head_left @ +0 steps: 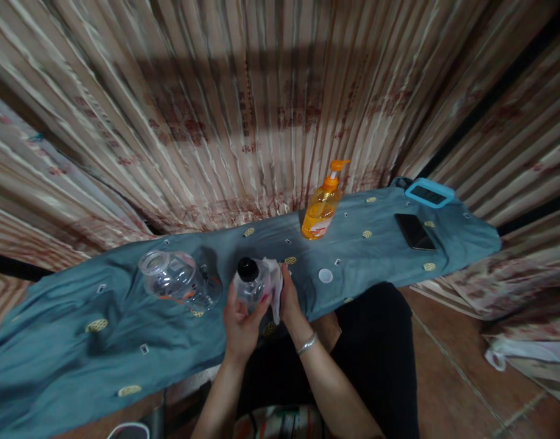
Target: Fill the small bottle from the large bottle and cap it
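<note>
My left hand [244,324] grips a clear plastic bottle [253,288] with a black cap [247,269], held upright and slightly tilted over the front of the cloth-covered table. Against the bottle's right side, my right hand [287,297] presses a white cloth or tissue [276,283]; its fingers curl behind the cloth and are partly hidden. To the left stands or leans a larger clear plastic jar [177,275] with a wide open mouth. A pump bottle of orange liquid [321,212] is farther back on the right.
A small white round lid [325,275] lies right of my hands. Farther right are a black phone [415,231] and a blue-framed device [429,193]. The green patterned tablecloth [119,305] is wrinkled at left. Curtains [261,122] hang behind the table.
</note>
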{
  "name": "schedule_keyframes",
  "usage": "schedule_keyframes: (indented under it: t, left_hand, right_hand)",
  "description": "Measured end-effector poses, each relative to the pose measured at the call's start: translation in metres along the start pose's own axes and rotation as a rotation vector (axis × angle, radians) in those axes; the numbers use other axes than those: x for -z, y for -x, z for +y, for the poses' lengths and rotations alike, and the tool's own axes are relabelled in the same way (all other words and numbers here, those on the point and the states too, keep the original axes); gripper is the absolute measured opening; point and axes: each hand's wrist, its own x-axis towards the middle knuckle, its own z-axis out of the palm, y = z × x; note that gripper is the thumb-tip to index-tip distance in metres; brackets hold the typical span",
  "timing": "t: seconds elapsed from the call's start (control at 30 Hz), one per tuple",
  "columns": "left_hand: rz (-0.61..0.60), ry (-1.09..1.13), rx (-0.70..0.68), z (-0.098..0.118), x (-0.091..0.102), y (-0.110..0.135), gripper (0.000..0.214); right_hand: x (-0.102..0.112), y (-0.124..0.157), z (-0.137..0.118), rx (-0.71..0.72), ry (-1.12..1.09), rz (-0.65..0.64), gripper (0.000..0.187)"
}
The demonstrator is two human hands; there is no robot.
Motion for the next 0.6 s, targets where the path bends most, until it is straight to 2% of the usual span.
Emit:
schedule_keyframes:
  t: [0.13,0.23,0.43,0.5,0.6]
  left_hand:
    - [0.061,-0.025,-0.052,0.024,0.003,0.002,0.061]
    - [0.037,0.018,-0.061,0.027,-0.002,0.001,0.06]
    - [-0.044,0.101,0.033,0.003,-0.021,-0.011,0.071]
    - [-0.107,0.089,0.03,-0.006,-0.028,-0.016,0.071]
    - [-0.17,0.049,-0.006,-0.019,-0.04,-0.023,0.072]
  right_hand:
    - [-0.003,-0.007,-0.002,0.008,0.038,-0.01,0.043]
    - [0.005,-0.011,-0.003,0.047,0.112,0.039,0.043]
    - [0.051,0.0,-0.028,0.234,0.382,0.172,0.048]
    - [0.065,0.013,-0.042,0.296,0.483,0.14,0.051]
    - [0.074,0.033,-0.061,0.346,0.603,0.012,0.056]
